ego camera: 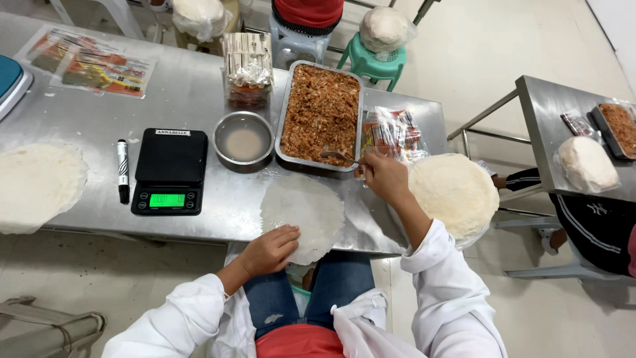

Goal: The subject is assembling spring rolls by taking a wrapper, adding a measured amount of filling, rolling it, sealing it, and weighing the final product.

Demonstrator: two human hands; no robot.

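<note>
Left hand (268, 250): palm down, fingers together and gently curled, pressed flat, wrist straight.
Right hand (386, 178): raised forward, fingers pinched closed in a grip, knuckles up.
Forearms: both in white sleeves; left angled inward, right extended further forward.

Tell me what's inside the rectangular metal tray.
The metal tray is filled with a brownish shredded filling. The right hand holds a fork in its near edge. The tray's bottom is covered.

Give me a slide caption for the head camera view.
Left hand rests on a round wrapper while right hand dips a fork into a filling tray.
</note>
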